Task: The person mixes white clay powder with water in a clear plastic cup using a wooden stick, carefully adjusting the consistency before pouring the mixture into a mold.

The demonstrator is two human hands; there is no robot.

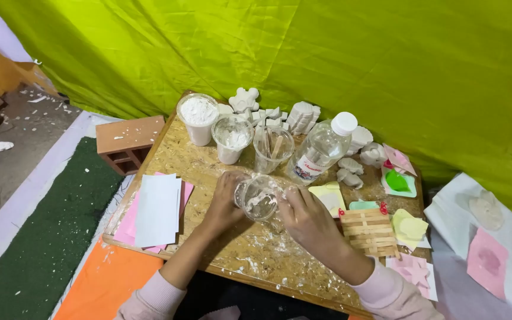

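A stack of white and pink paper sheets (156, 208) lay left of the person's left hand (223, 204), whose fingers curled round a clear plastic cup streaked with white plaster (258, 198); the right hand (307, 218) gripped its other side, beside a wooden stick raft (368, 231).

A chipboard table (208, 160) carries powder cups (198, 118), a water bottle (321, 148), paper sheets (157, 208) and plaster casts (244, 99).

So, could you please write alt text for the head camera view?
Both hands, left hand and right hand, hold a clear plastic cup with white residue over a chipboard table. Behind stand cups of white powder, a water bottle and white plaster figures.
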